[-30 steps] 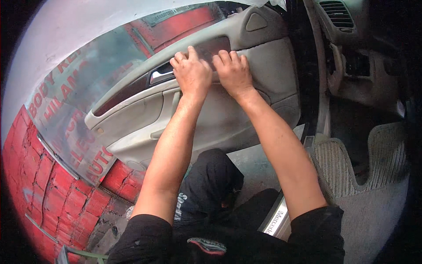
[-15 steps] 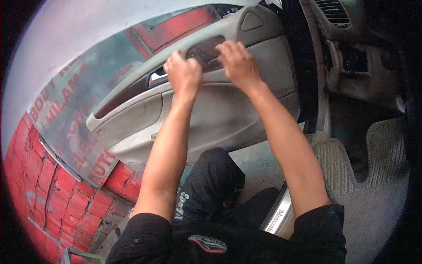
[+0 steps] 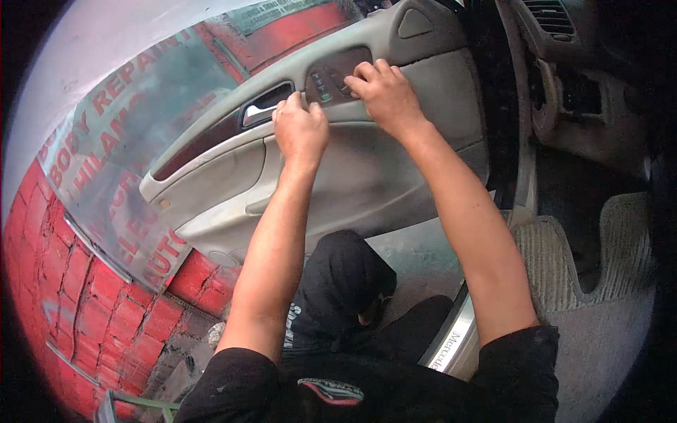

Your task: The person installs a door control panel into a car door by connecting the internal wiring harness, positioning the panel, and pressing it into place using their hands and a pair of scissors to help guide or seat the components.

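At the far left, a red brick wall (image 3: 106, 321) rises behind the door; above it and to its right hangs a grey sheet (image 3: 144, 166) with large red lettering; next comes the beige door panel (image 3: 381, 166), which spans the middle of the view, a dark trim strip (image 3: 197, 144) running along its upper part; a silver door handle (image 3: 258, 113) sits in a dark recess at the strip's right end; just right of the handle is the left hand (image 3: 302, 132), its fingers curled toward the panel, the grip narrow, though I cannot tell whether it holds anything; beyond it lies a dark switch panel (image 3: 326, 84) set into the door, between the two hands; below, a dark-clothed knee (image 3: 345, 275) stands before the door; the right hand (image 3: 388, 99) is at the switch panel's right end, fingers bent inward, its grip narrow too, its contact unclear; farther right are a triangular cover (image 3: 414, 25), a pale sill plate (image 3: 451, 342), a slatted air vent (image 3: 549, 17) and a ribbed floor mat (image 3: 550, 268).
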The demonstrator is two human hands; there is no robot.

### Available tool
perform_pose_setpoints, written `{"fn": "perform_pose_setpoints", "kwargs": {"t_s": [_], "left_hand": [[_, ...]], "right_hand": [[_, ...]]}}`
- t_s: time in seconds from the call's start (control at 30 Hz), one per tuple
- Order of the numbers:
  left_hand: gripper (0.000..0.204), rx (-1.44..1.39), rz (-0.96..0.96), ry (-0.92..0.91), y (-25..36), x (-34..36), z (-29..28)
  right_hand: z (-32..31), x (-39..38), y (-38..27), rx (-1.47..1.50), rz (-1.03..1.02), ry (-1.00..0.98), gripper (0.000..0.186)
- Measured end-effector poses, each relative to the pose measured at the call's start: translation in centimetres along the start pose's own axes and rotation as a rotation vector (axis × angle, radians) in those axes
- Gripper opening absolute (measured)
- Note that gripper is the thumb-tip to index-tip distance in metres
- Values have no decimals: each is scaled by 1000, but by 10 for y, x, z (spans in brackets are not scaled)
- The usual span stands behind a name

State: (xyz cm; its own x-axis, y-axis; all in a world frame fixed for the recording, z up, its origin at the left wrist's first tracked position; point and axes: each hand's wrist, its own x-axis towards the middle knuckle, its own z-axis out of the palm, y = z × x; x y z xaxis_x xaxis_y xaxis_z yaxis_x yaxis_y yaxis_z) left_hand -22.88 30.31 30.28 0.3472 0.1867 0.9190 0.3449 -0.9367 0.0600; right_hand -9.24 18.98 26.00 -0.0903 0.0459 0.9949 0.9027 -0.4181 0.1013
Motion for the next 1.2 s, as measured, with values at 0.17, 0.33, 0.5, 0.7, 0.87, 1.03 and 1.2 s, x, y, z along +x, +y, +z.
{"fn": "perform_pose_setpoints", "kwargs": {"t_s": [0.17,0.33,0.5,0.7,0.87,1.03,1.2], "left_hand": [[41,-69,-95,-24,1,1,5],[34,-227,-136,-42,1,-6,8],[44,-54,67,66,-10,-12,15],[54,85,441,89,-24,3,0],[49,204,846,18,-32,30,-9],[44,306,995,54,-42,39,-5],[38,398,1077,79,-50,41,-5]], "right_hand": [[7,1,-6,-132,-38,33,9],[11,2,-8,-201,-47,138,11],[13,3,-9,-236,-35,129,12],[8,-2,-12,-209,20,12,13],[10,-9,-9,-125,48,150,12],[-14,-26,-23,42,259,138,30],[-27,-12,-74,802,1100,-91,51]]}}
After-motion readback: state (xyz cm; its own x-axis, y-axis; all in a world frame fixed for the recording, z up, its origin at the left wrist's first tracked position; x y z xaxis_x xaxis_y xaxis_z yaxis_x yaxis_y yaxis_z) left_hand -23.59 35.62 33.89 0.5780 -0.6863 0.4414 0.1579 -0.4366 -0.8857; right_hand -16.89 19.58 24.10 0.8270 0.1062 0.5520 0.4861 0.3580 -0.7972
